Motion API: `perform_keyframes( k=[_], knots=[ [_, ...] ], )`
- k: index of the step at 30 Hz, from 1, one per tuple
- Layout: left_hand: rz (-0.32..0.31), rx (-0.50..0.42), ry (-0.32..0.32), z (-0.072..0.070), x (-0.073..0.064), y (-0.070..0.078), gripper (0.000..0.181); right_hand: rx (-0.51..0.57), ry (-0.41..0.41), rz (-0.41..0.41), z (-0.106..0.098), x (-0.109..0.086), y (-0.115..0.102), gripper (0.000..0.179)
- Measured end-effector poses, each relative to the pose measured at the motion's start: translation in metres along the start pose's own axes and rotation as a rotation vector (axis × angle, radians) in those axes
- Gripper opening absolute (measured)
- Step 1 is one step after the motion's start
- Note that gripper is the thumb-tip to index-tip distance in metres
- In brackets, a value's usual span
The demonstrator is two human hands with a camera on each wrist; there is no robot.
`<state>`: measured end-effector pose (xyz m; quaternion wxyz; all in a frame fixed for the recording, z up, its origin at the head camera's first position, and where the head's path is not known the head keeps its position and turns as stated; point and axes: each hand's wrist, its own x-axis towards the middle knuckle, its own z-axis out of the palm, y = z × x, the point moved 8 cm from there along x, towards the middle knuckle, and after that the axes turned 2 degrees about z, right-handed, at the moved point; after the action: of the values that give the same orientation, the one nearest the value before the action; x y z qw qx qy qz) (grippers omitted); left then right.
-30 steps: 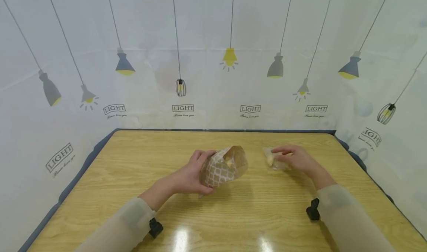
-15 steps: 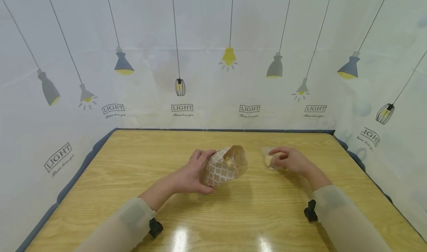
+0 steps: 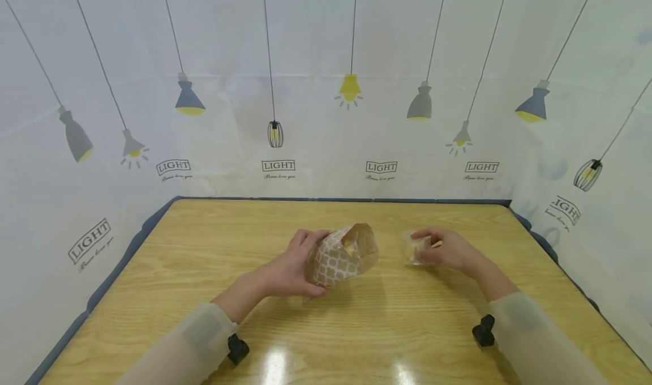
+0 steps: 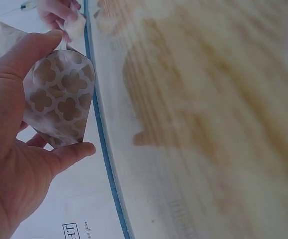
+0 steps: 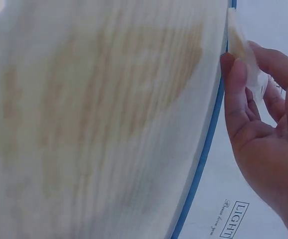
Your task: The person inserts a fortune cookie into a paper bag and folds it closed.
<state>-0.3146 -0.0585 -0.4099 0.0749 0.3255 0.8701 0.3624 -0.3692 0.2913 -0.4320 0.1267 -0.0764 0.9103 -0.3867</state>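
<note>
My left hand grips a brown paper bag with a white quatrefoil pattern, fingers over its far side and thumb at the near side. The bag lies tilted, its mouth facing right, and something pale yellow shows inside. In the left wrist view the patterned side of the bag faces the camera. To the right of the bag mouth, my right hand pinches a small clear packet with a pale piece in it. The right wrist view shows that packet edge-on between thumb and fingers.
Both hands are over a glossy wooden table with a blue edge strip. Behind and beside it hangs a white cloth printed with lamps. A black mount sits at the left cuff, another mount at the right.
The right hand's fingers have curled from lying over the packet to pinching it, and the packet has turned. The left hand and the bag have stayed in place.
</note>
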Motion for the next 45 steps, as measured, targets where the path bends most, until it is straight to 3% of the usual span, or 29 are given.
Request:
perform_keyframes(
  k=[11,19,26,34,45],
  knots=[
    [0.0,-0.001,0.001,0.0,0.001,-0.002,0.121,0.097,0.025,-0.107,0.008,-0.031,-0.028,0.058],
    [-0.001,0.0,0.005,0.0,0.0,-0.001,0.121,0.18,0.051,-0.174,0.009,-0.051,-0.051,0.049],
    [-0.011,0.012,0.01,-0.001,0.0,-0.002,0.12,0.152,0.12,-0.22,0.005,-0.06,-0.072,0.046],
    [-0.01,0.016,0.013,-0.001,0.0,-0.002,0.12,0.232,0.161,-0.242,-0.003,-0.073,-0.092,0.043],
    [-0.003,0.025,0.009,-0.001,-0.001,-0.002,0.119,0.215,0.128,-0.276,0.005,-0.072,-0.126,0.034]
  ],
)
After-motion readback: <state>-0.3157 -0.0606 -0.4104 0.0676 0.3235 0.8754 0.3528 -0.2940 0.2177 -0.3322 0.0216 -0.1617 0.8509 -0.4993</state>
